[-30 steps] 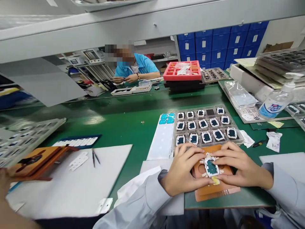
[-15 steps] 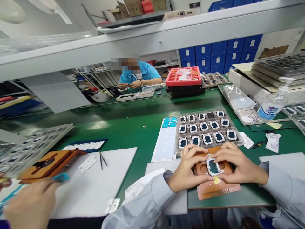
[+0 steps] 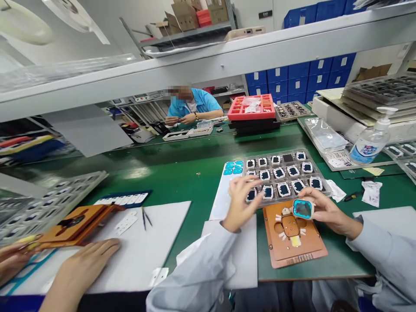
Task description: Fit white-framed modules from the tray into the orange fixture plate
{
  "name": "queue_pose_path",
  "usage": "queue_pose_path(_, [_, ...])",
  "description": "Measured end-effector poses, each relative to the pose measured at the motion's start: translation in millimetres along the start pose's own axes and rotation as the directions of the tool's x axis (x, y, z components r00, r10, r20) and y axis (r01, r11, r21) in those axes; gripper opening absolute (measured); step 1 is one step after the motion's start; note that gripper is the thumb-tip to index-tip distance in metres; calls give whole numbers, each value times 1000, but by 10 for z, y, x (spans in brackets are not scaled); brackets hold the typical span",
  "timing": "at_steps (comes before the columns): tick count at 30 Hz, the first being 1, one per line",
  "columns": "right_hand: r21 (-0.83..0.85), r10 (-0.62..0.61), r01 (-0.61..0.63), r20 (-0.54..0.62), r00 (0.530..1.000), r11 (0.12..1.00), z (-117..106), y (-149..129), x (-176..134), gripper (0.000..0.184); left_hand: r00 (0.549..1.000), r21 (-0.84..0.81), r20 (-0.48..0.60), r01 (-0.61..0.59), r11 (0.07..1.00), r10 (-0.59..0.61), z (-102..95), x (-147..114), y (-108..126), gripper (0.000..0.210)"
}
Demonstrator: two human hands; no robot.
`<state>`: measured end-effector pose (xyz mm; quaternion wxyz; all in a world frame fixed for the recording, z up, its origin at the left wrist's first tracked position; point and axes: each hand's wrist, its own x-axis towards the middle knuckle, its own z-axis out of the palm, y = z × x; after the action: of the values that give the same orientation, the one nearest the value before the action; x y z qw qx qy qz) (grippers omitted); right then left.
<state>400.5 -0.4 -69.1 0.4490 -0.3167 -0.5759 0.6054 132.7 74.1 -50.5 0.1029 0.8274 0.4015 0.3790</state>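
The right hand point(image 3: 329, 213) grasped a white rounded-square case with blue-edged face point(image 3: 303, 209) above a flat orange-brown plate point(image 3: 279, 253); the left hand point(image 3: 239, 204) had fingers spread, released.

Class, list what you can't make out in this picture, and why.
All in the head view:
Back of the blue-faced part in the right hand: turned away.
Tray, left side: partly covered by the left hand.
Co-worker's hand, far left: cut off by the picture's edge.
Orange plate, lettering: too small to read.
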Motion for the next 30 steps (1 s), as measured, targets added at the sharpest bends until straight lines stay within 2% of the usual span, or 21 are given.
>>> queue_pose_path(1, [60, 20, -19, -12, 1000, 998, 4, -18, 7, 56, 990, 81, -48, 133, 988, -130, -35, 69, -85, 26])
queue_pose_path(3, [135, 34, -29, -36, 999, 990, 16, -51, 27, 55, 921, 224, -101, 391, 893, -377, -89, 187, -262, 28])
queue_pose_path(5, [146, 26, -14, -84, 996, 989, 20, -69, 49, 50, 863, 292, -111, 503, 814, -494, -113, 261, -425, 32])
queue_pose_path(6, [136, 22, -7, -113, 993, 991, 17, -70, 60, 48, 847, 310, -106, 525, 792, -521, -112, 280, -495, 34])
queue_pose_path(10, [105, 25, -7, -171, 985, 994, -26, -37, 82, 40, 810, 388, -59, 557, 734, -584, -63, 272, -674, 39])
queue_pose_path(13, [102, 26, -9, -165, 986, 995, -64, -14, 73, 39, 787, 455, 7, 546, 703, -617, -4, 233, -720, 43])
queue_pose_path(16, [112, 16, 1, -150, 989, 994, -94, -19, 52, 40, 746, 510, 76, 541, 669, -661, 45, 238, -752, 48])
queue_pose_path(19, [112, 6, 7, -120, 993, 994, -115, -39, 30, 39, 704, 541, 138, 535, 648, -697, 36, 357, -805, 44])
queue_pose_path(22, [82, -6, 15, -102, 995, 997, -135, -50, 14, 41, 684, 557, 169, 528, 642, -709, -21, 565, -857, 38])
queue_pose_path(24, [41, -12, 16, -94, 995, 999, -149, -47, 9, 43, 697, 553, 145, 532, 642, -702, -42, 682, -870, 42])
queue_pose_path(26, [-10, -20, 19, -92, 996, 1000, -163, -36, 8, 44, 734, 534, 86, 537, 654, -673, -21, 736, -866, 48])
queue_pose_path(28, [-38, -32, 29, -102, 994, 999, -175, -20, 9, 44, 764, 508, 34, 542, 670, -644, 40, 727, -864, 49])
queue_pose_path(30, [-27, -46, 43, -119, 992, 999, -185, -6, 11, 43, 771, 485, 21, 549, 681, -636, 110, 686, -880, 45])
